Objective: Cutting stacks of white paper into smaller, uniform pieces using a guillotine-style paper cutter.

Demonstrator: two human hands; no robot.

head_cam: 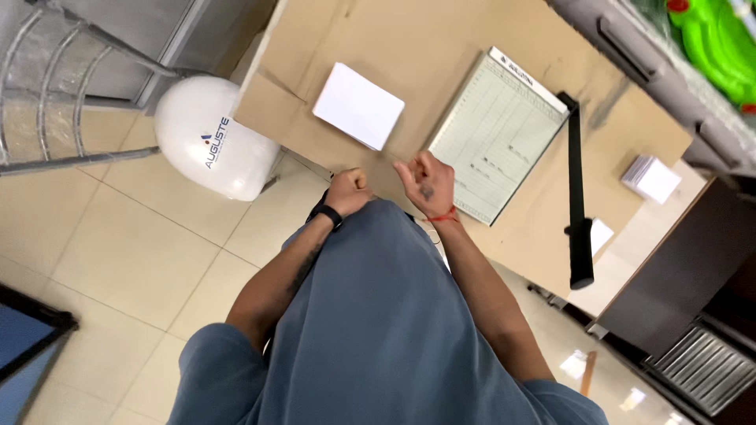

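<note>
I see my left hand (pixel 349 191) fisted and right hand (pixel 426 182) loosely curled, both seemingly empty, the white paper stack (pixel 358 105) at eleven o'clock; I'd fear the paper cutter's (pixel 499 134) raised blade arm (pixel 576 197) dropping.

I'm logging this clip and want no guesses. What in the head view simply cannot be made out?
- Left hand: a closed fist; whether it holds anything is hidden by its own fingers.
- Right hand: fingers curled, contents unclear.
- Table edge by the body: covered by the grey shirt.
- Paper cutter: grid markings too small to read.
- Green object: cut off by the frame's corner.
</note>
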